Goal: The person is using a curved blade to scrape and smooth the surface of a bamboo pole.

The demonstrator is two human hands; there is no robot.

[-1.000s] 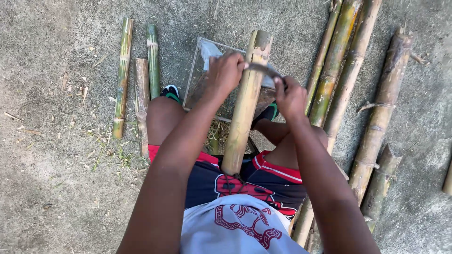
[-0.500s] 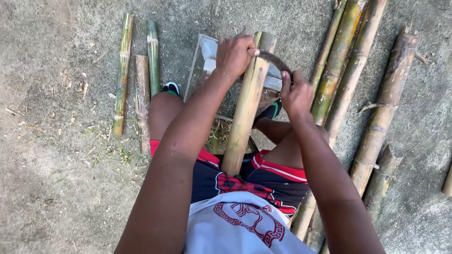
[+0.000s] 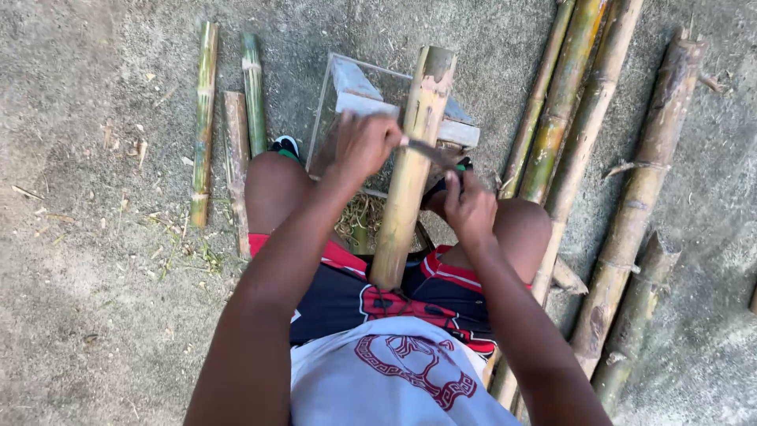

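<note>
A thick bamboo pole (image 3: pixel 410 166) leans from between my knees up onto a grey wooden frame (image 3: pixel 347 83). A curved dark blade (image 3: pixel 430 151) lies across the pole. My left hand (image 3: pixel 364 144) is closed on one end of the blade, at the pole's left side. My right hand (image 3: pixel 468 207) is closed on the other end, at the pole's right side. The blade sits about halfway down the visible length of the pole.
Three short split bamboo pieces (image 3: pixel 236 118) lie on the concrete at the left. Several long bamboo poles (image 3: pixel 583 134) lie at the right, beside my right knee. Green shavings (image 3: pixel 363 213) are heaped under the frame.
Both hands have pulled the blade down the pole toward my body, from near its top to about its middle.
</note>
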